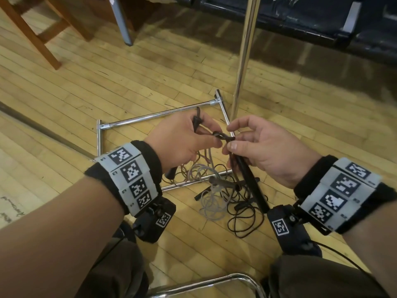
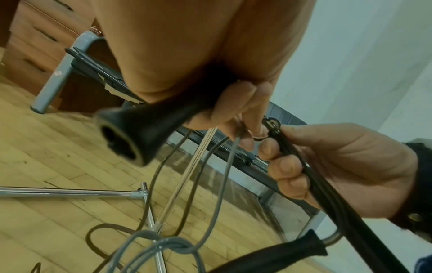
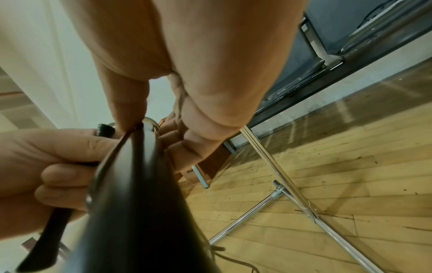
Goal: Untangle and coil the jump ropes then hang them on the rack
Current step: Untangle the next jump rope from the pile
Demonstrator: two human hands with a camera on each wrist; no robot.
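The jump ropes (image 1: 217,190) lay tangled on the floor by the rack (image 1: 163,114) while my left hand (image 1: 182,140) gripped one black handle (image 2: 140,133) and my right hand (image 1: 264,147) another, pinching the knot (image 1: 222,136), which I judged needed slack, its crossings hidden.

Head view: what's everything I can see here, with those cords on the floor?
Tangled jump ropes: several, black, grey and brown, heaped on the floor by the rack base.
Black handle: one, gripped in the right hand.
Second black handle: one, gripped in the left hand.
Rack: one, chrome, upright pole on a floor frame.
Wooden floor: pale planks.
Wooden furniture leg: one, brown, far left.
Dark bench: far right.
Left hand: holding a handle.
Right hand: holding a handle, pinching cord.
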